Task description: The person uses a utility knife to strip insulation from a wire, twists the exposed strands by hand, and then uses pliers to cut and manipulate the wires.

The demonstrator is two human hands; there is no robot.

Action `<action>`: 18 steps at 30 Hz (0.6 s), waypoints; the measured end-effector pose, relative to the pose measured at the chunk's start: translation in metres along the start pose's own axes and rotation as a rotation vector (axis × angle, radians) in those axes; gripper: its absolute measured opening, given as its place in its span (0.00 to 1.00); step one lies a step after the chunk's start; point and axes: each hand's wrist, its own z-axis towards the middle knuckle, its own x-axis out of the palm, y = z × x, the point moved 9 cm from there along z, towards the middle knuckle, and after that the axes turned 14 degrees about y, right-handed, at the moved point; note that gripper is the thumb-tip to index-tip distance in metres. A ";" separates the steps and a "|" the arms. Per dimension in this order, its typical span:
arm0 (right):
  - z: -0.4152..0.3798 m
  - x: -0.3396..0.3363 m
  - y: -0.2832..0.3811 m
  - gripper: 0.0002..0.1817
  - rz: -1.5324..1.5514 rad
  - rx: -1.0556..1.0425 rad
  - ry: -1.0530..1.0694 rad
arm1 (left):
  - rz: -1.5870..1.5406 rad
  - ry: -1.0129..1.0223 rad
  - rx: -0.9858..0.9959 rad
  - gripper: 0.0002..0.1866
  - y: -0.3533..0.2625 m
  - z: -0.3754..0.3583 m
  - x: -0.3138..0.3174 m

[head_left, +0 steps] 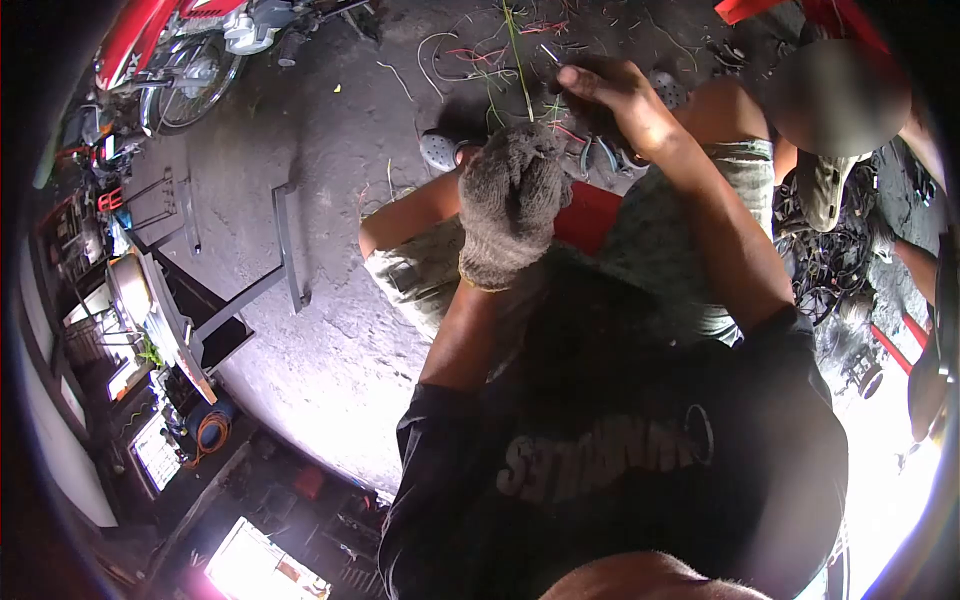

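Note:
My left hand, in a grey knitted glove, is closed around a thin yellow-green wire. The wire sticks up from the fist and runs away over the floor. My bare right hand is just to the right, thumb stretched forward and fingers curled in shadow. By its thumb shows a thin shiny metal tip; what the fingers grip is mostly hidden. Pliers with light blue handles lie on the floor below the right hand. Loose wires in red, green and white are scattered ahead.
A red seat shows between my legs. To the left stand a metal frame and a red motorcycle. Another person sits close at the right, beside a heap of dark cables.

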 end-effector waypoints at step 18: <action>0.004 0.038 0.000 0.05 0.063 0.009 0.053 | 0.037 -0.048 0.106 0.09 -0.001 -0.005 -0.004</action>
